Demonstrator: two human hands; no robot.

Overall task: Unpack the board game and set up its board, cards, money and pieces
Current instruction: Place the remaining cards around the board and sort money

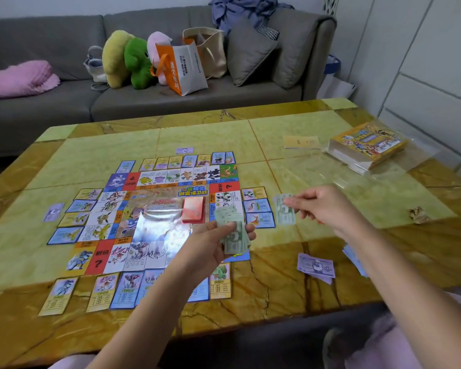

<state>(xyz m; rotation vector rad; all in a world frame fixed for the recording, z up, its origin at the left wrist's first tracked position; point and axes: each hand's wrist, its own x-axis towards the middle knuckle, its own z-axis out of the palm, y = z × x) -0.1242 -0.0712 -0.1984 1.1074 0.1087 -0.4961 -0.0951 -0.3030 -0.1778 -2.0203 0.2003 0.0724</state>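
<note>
Green notes (pixel 230 230) in left hand (pixel 213 243) (one (pixel 285 210) in right hand (pixel 322 206))

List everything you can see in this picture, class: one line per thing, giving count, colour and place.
game board: one, multicoloured, middle of table
picture cards: many, blue or yellow borders, laid round the board
red deck: one, red, on the board
green note stack: one, green, held in left hand
single green note: one, green, pinched in right hand
purple notes: one pile, purple, table right of board
game box: one, yellow, far right of table
table: one, yellow-green and amber, foreground
sofa: one, grey, behind table
soft toys: three, yellow, green, pink, on sofa
orange-and-white bag: one, on sofa
left hand: one, over board's near right corner
right hand: one, right of board
</note>
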